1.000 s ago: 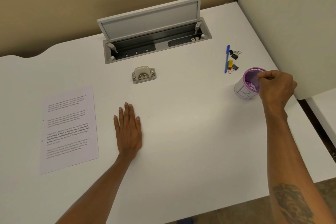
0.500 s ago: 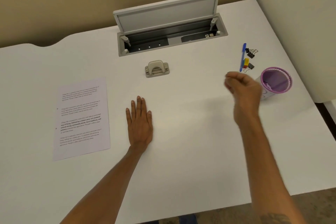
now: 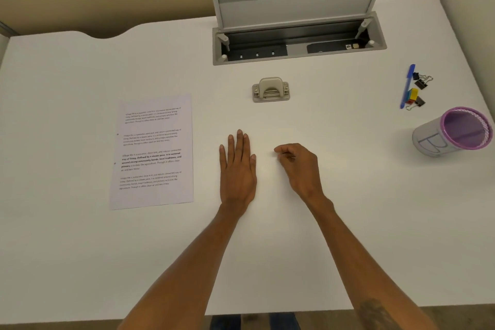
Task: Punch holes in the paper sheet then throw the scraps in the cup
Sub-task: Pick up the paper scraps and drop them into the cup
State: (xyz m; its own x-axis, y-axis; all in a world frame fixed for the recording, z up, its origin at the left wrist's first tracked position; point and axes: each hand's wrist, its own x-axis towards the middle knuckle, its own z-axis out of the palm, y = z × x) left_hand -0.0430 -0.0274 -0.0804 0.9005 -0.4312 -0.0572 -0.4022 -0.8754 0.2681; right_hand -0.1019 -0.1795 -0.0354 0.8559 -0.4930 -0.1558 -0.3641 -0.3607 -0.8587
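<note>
A printed paper sheet [image 3: 154, 151] lies flat on the white desk [image 3: 80, 249] at the left, with two punched holes along its left edge. The beige hole punch [image 3: 271, 90] sits behind my hands, in front of the desk's cable box. A purple-rimmed mesh cup [image 3: 452, 131] stands at the far right. My left hand [image 3: 238, 169] rests flat on the desk, fingers together, just right of the sheet. My right hand [image 3: 300, 166] hovers beside it with fingers curled and thumb against fingertips; I see nothing held in it.
An open cable box with a raised lid [image 3: 298, 27] is set into the desk at the back. A blue pen [image 3: 407, 86], black binder clips [image 3: 422, 82] and small coloured blocks [image 3: 412, 95] lie behind the cup. Partition walls stand at the back and right.
My right hand has left the cup's rim and swung left across the desk to beside my left hand. The left hand stayed flat. The view shifted right.
</note>
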